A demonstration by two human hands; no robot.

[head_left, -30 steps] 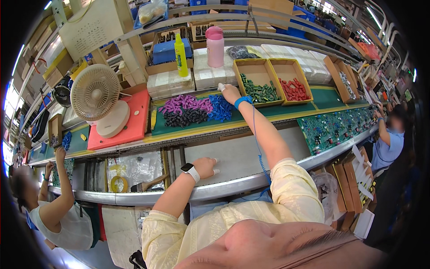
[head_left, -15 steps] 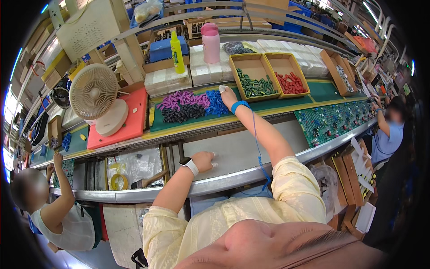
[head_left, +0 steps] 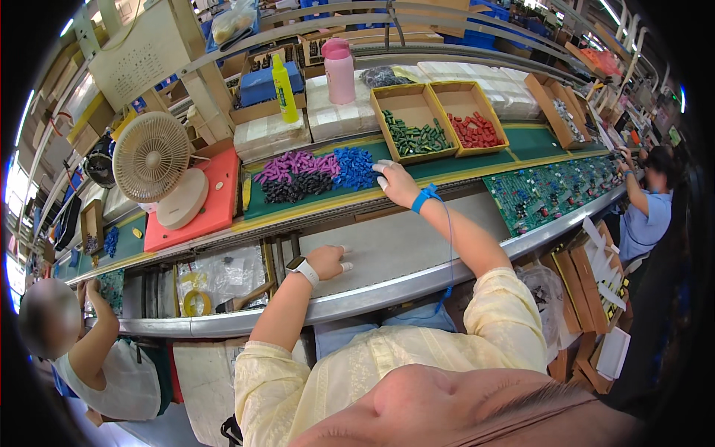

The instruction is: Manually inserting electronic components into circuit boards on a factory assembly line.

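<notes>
My right hand [head_left: 397, 184], with white finger covers and a blue wrist strap [head_left: 425, 198], reaches to the right edge of a heap of small blue parts [head_left: 354, 168]. Its thumb and fingers are apart, with nothing visible between them. Purple parts [head_left: 287, 165] and black parts [head_left: 298, 188] lie heaped to the left, on the same green strip. Nearer to me, my left hand [head_left: 325, 262] hovers over or rests on the grey line surface [head_left: 417, 238]; its covered fingertips are spread and hold nothing visible. A watch [head_left: 302, 270] is on that wrist.
Boxes of green parts [head_left: 414, 135] and red parts [head_left: 475, 131] stand behind my right hand. Green circuit boards [head_left: 547, 195] line the right. A fan [head_left: 153, 158] stands on red foam [head_left: 223, 195] at left. Co-workers sit at both sides. A coiled cord hangs from my wrist strap.
My right hand has drawn back from above the blue heap, toward me and slightly right, and its fingers have parted. My left hand has shifted slightly left and up. The view has shifted slightly.
</notes>
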